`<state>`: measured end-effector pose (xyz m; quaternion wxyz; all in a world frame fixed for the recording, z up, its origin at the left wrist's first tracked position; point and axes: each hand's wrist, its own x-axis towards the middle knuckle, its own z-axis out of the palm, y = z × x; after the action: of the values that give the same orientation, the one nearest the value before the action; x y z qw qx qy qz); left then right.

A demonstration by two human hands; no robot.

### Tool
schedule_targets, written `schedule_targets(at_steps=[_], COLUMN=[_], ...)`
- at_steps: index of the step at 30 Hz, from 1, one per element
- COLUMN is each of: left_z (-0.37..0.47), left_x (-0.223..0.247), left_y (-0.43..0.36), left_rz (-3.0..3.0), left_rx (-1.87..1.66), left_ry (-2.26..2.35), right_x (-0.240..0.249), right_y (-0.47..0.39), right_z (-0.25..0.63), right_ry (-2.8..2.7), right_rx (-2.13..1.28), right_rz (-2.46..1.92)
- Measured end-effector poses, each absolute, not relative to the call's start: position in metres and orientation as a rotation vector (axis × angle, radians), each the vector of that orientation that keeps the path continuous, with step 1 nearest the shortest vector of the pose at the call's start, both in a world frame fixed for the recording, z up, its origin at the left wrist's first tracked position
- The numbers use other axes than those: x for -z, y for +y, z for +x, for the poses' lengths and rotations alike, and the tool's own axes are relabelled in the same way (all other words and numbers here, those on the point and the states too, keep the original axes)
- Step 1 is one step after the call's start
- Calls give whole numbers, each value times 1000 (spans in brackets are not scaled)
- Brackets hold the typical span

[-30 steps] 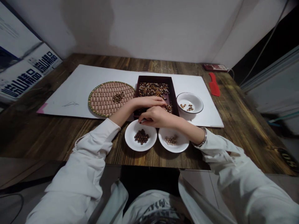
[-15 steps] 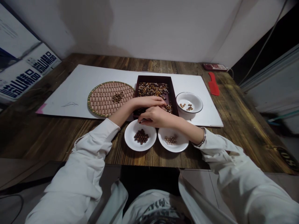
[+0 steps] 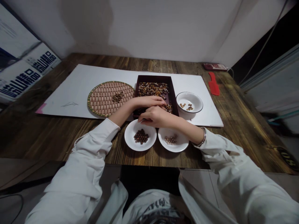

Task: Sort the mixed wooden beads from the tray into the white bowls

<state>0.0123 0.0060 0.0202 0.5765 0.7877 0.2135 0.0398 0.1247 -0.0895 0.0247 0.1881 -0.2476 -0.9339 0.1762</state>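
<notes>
- Seeing many beads (image 3: 153, 89) in the box (image 3: 172, 91) on the board (image 3: 207, 109).
- Reaching over the box with left hand (image 3: 151, 101); cannot tell whether gripping.
- Bending right hand (image 3: 155, 117) just in front, above rim of left bowl (image 3: 129, 137); cannot tell its grip.
- Beside it, on the table (image 3: 245, 118), seeing right bowl (image 3: 171, 149).

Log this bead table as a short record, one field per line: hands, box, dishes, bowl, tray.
Left hand: over the dark red rectangular box, grip hidden
Right hand: by the far rim of the round white left dish, grip unclear
Box: many mixed-colour beads
Left dish: dark brown beads
Round white right dish: pale beads
White dark-rimmed bowl: few beads, right of box
Round woven green-edged tray: olive-brown beads, left of box
</notes>
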Motion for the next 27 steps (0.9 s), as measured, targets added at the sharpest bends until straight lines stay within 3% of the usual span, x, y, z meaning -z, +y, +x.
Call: schedule_targets(at_steps=[17, 27], left_z=[14, 21], left_x=[-22, -19], left_y=[3, 5], left_rz=[1794, 1821], left_rx=[-108, -425], left_ry=[527, 696], right_x=[-23, -24], right_y=[-89, -90], right_z=[125, 124], right_ry=[-2624, -2646], right_rx=[-425, -309], right_rz=[-676, -653])
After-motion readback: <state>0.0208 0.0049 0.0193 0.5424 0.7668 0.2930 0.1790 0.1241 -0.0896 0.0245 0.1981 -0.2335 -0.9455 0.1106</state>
